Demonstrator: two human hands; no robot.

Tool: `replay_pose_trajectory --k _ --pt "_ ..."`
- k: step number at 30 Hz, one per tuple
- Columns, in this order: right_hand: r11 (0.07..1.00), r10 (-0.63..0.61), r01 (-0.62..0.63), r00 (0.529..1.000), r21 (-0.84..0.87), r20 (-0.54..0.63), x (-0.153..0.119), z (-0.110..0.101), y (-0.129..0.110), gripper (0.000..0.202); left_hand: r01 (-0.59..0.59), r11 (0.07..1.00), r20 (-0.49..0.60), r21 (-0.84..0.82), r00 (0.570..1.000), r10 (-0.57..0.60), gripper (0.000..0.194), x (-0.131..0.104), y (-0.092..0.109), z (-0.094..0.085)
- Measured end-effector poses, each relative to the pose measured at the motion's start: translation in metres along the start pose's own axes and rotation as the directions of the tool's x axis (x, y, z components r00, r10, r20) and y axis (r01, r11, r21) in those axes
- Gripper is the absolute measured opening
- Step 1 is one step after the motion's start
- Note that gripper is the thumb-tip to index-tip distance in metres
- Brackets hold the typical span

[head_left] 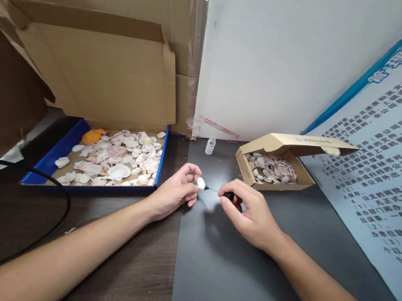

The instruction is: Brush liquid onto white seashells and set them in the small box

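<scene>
My left hand pinches a small white seashell between thumb and fingers, above the seam of the two table surfaces. In my right hand is a black-capped brush, held by its cap. Its thin stem points left, and the dark tip is at the shell's right edge; whether it touches, I cannot tell. Behind both hands, a small clear glass bottle with a white label stands upright with no cap on it.
On the left, an open blue-edged cardboard box holds many seashells and one orange shell. A smaller lidded carton with shells stands at right. A black cable loops at left. A white wall panel and printed poster rise behind.
</scene>
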State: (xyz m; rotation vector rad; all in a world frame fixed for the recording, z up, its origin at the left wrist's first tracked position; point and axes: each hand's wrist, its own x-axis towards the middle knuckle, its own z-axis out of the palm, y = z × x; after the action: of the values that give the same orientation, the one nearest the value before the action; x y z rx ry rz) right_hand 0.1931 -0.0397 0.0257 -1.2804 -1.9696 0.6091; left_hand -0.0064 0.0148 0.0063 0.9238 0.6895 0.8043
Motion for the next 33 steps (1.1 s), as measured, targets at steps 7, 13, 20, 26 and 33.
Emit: replay_pose_trajectory --k 7,13,20,26,33 --pt "1.000 -0.013 0.012 0.999 0.024 0.041 0.0000 0.0000 0.0014 0.008 -0.005 1.000 -0.014 0.000 1.000 0.005 0.036 0.0000 0.0003 0.0009" --pt "0.998 0.051 -0.051 0.999 -0.023 0.018 0.0008 -0.0005 0.0018 0.007 0.002 1.000 -0.010 0.000 1.000 -0.002 0.033 -0.0005 0.0012 0.0020" --pt "1.000 0.007 -0.007 0.999 0.001 0.045 -0.0005 -0.0005 0.0005 0.008 0.004 1.000 0.000 0.010 1.000 -0.004 0.035 0.0004 0.0013 0.0005" --pt "0.997 -0.059 0.059 0.998 0.054 0.012 -0.0007 -0.0013 0.0002 0.008 0.005 1.000 0.008 0.023 1.000 -0.005 0.037 0.0007 0.0004 -0.0002" --pt "1.000 0.011 -0.010 0.999 0.014 -0.051 0.0008 -0.0009 0.0007 0.008 -0.006 0.999 0.020 0.031 1.000 0.006 0.035 0.0003 -0.0004 -0.0005"
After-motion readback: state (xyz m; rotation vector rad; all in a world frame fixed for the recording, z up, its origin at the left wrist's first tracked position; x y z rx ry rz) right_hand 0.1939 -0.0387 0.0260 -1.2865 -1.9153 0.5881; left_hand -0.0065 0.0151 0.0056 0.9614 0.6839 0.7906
